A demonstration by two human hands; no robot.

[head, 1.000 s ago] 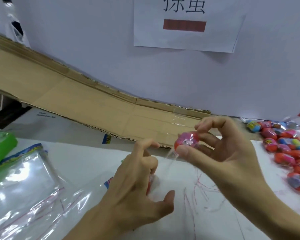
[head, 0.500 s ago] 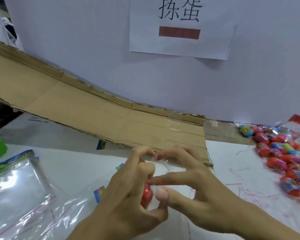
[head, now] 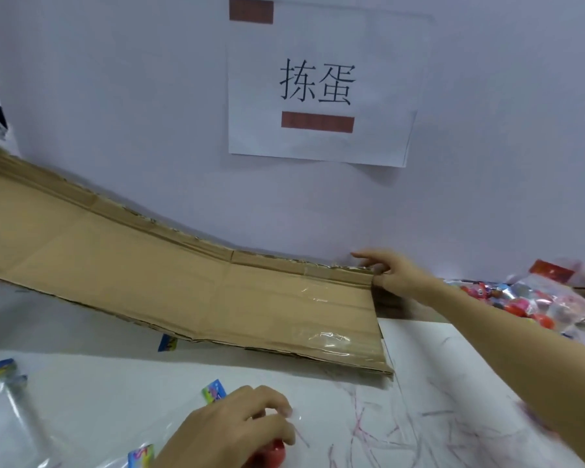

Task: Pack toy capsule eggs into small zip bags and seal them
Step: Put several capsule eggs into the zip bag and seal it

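Observation:
My left hand (head: 237,430) is at the bottom centre, its fingers curled round a small clear zip bag (head: 293,417) lying on the white table. A red capsule egg (head: 272,450) shows under the palm, inside the bag. My right hand (head: 389,270) is stretched far forward to the back right corner of the flattened cardboard (head: 183,282). Its index finger is straight, the other fingers touch the cardboard's edge, and it holds nothing. A heap of red, pink and blue capsule eggs (head: 520,298) lies in an open plastic bag at the right edge.
A stack of clear zip bags (head: 0,420) with blue-green headers lies at the lower left. A paper sign (head: 318,82) hangs on the wall behind. The white table (head: 436,383) carries red pen marks on the right.
My right hand left the bag and reached forward to the cardboard's far corner. My left hand stayed on the bag with the egg. The camera tilted upward.

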